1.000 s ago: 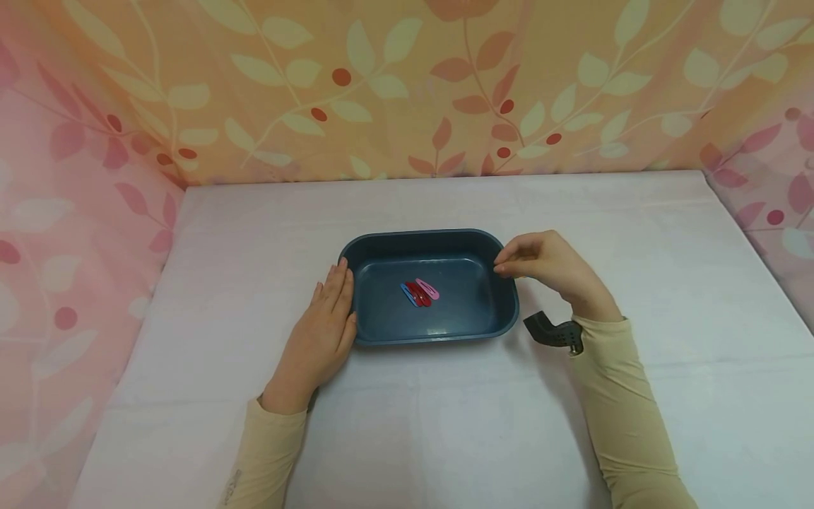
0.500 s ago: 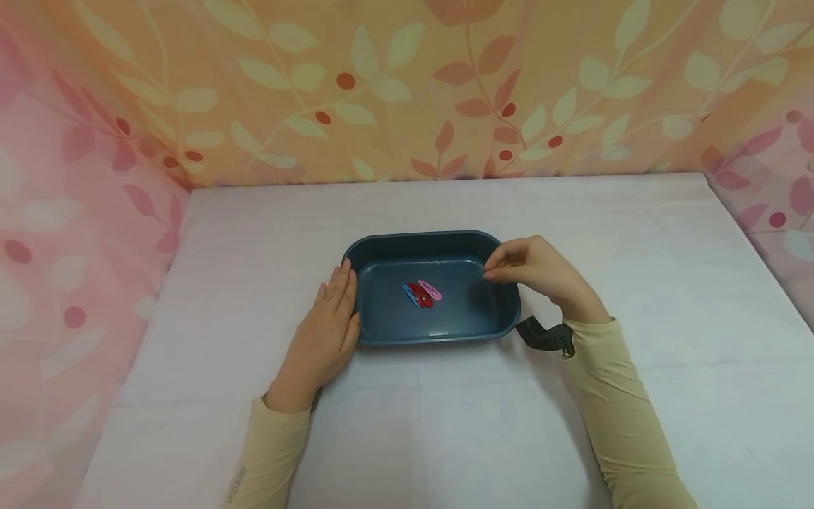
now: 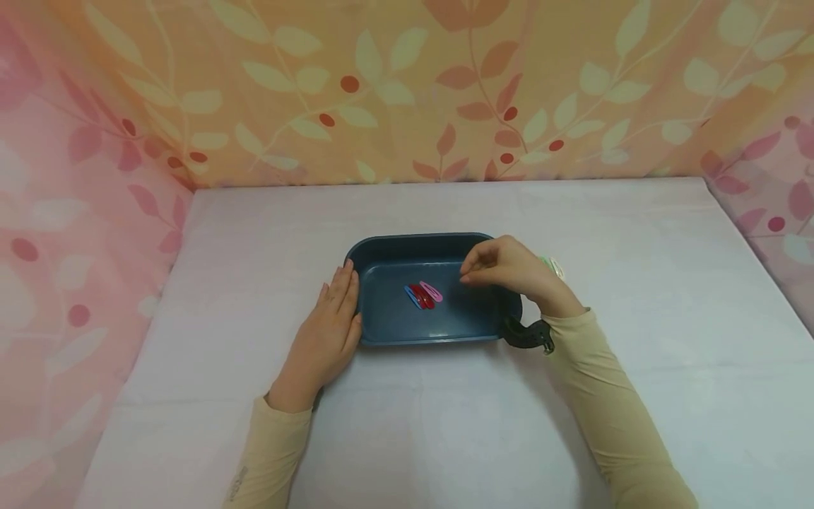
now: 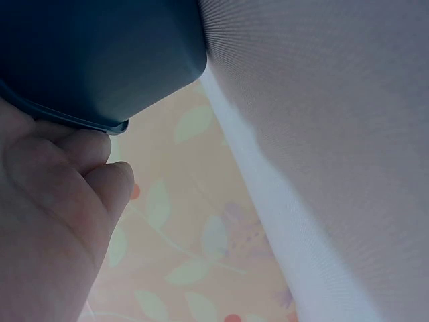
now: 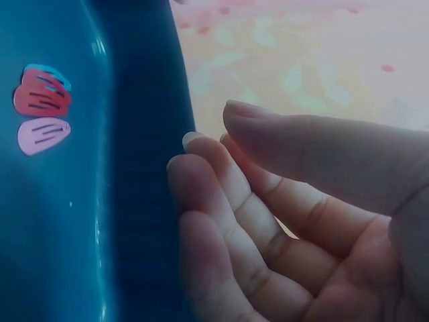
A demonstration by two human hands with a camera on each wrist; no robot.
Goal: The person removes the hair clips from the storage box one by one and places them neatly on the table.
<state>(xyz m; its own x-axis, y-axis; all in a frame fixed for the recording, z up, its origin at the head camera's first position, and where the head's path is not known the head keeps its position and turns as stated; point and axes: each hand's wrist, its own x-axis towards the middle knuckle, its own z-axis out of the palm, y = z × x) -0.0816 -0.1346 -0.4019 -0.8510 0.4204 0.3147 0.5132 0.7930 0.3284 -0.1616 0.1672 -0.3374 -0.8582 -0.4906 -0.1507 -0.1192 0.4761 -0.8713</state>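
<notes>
A dark blue plastic tray (image 3: 388,338) sits mid-table in the head view. On its floor lie several snap hair clips (image 3: 422,295), blue, red and pink, close side by side. My left hand (image 3: 327,336) rests along the tray's left rim with fingers nearly straight; the left wrist view shows those fingers (image 4: 84,149) under the rim's edge. Over the right half of the tray hovers my right hand (image 3: 509,272), thumb near the bent fingers. In the right wrist view a gap shows between thumb and fingers (image 5: 194,184), with nothing held there.
Pale green and whitish clips (image 3: 555,266) lie on the white tablecloth (image 3: 413,424) right of the tray, partly behind the right hand. A dark strap end (image 3: 526,334) hangs from the right wrist by the tray's corner. Floral cloth (image 3: 407,92) borders the table.
My right hand has moved left from the tray's right rim to above its inside, uncovering the pale clips behind it. The left hand stays at the left rim.
</notes>
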